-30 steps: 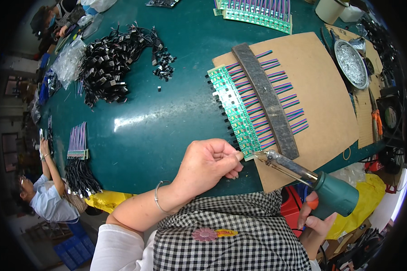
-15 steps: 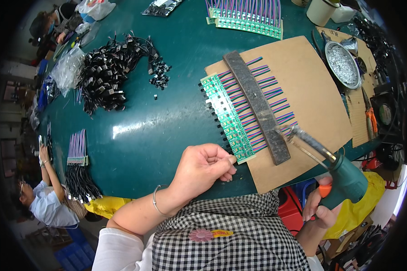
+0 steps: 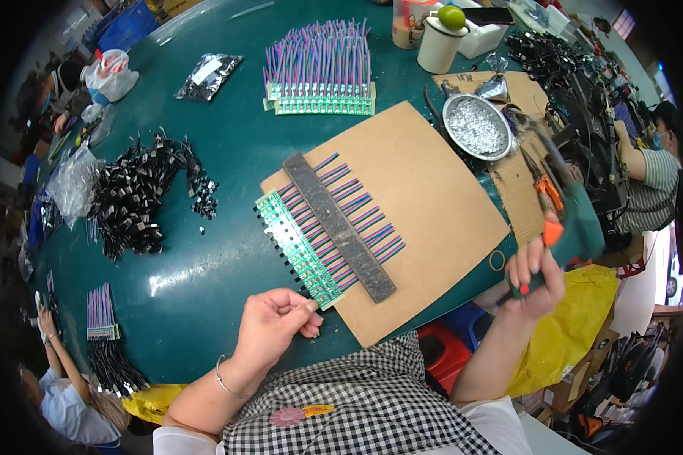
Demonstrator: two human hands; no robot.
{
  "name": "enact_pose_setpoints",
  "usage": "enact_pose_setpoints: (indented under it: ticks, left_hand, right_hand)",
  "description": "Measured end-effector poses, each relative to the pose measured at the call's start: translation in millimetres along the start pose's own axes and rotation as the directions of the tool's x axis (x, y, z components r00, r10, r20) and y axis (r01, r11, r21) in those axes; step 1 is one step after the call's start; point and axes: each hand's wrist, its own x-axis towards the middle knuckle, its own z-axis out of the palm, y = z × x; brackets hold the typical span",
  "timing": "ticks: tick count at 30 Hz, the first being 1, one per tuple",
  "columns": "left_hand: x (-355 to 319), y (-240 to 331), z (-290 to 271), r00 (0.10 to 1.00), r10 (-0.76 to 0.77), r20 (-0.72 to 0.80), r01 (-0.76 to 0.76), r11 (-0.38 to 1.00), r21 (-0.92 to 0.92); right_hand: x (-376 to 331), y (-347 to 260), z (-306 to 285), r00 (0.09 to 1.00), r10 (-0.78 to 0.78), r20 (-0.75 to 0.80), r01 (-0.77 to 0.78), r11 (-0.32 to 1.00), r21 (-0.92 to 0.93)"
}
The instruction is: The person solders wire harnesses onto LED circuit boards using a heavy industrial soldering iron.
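A strip of green circuit boards (image 3: 300, 250) lies at the left edge of a brown cardboard sheet (image 3: 432, 205), with black parts along its left side and coloured wires (image 3: 364, 205) fanning right. Across the wires rests a dark flat bar (image 3: 340, 227). My left hand (image 3: 273, 326) is closed in a pinch at the strip's near end; anything between its fingertips is hidden. My right hand (image 3: 535, 280) grips a green soldering gun (image 3: 582, 220) with an orange trigger, off to the right of the cardboard. Motion smears the gun's body and tip.
A metal bowl of silvery bits (image 3: 478, 127) stands at the back right, near orange-handled pliers (image 3: 546, 193). Wired boards (image 3: 322, 102) lie at the back. Black connector cables (image 3: 133, 201) are heaped at left, with another wired bundle (image 3: 102, 330) nearer. Other people work at both sides.
My right hand has lifted the soldering gun away from the wires and bar, up and to the right. My left hand stays at the strip's near end. The whole view has shifted.
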Motion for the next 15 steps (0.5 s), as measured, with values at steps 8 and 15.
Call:
enact_pose_setpoints:
  ticks: [8,15]
  left_hand:
    - [0,1,-17,0.994,-0.084,0.073,0.088,0.995,-0.053]
    - [-5,13,-67,0.986,0.165,-0.036,-0.161,0.981,0.106]
  right_hand:
    - [19,22,13,0.962,-0.029,-0.273,-0.129,0.829,-0.545]
    - [13,-4,16,0.999,-0.023,0.032,0.039,0.603,-0.797]
